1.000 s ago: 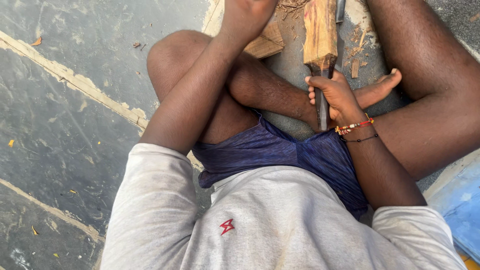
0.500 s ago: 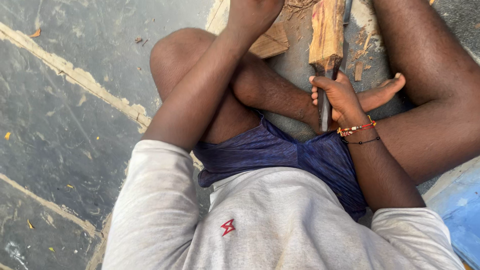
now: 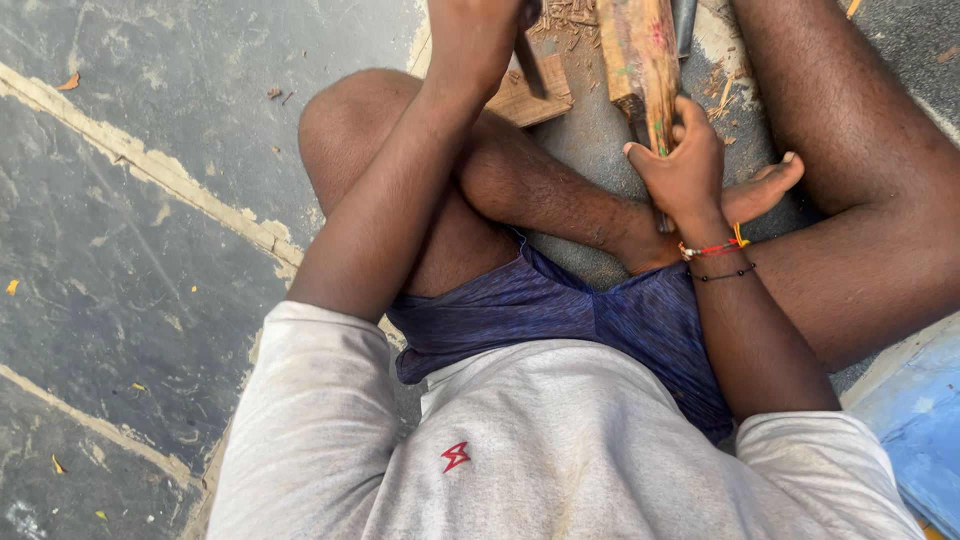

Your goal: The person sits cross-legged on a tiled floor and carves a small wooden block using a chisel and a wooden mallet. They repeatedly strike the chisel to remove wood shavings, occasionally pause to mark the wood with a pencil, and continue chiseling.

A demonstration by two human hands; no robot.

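I sit cross-legged on the ground. My right hand (image 3: 686, 168), with thread bracelets at the wrist, is closed around the lower end of a long wooden piece (image 3: 640, 52) that leans toward the top edge. A dark narrow bar (image 3: 664, 222) sticks out below the fingers, next to my bare foot (image 3: 762, 192). My left hand (image 3: 478, 38) is a fist at the top edge, partly cut off. A thin dark tool (image 3: 531, 66) comes out of it and points down at a flat wooden block (image 3: 530, 98).
Wood chips (image 3: 572, 18) lie around the block. Dark stone paving with pale mortar lines (image 3: 150, 165) spreads to the left. A blue object (image 3: 915, 420) sits at the lower right. My knees frame the work area on both sides.
My right hand has crept slightly up the wooden piece, which now leans a little more to the left. My left hand stays at the top edge.
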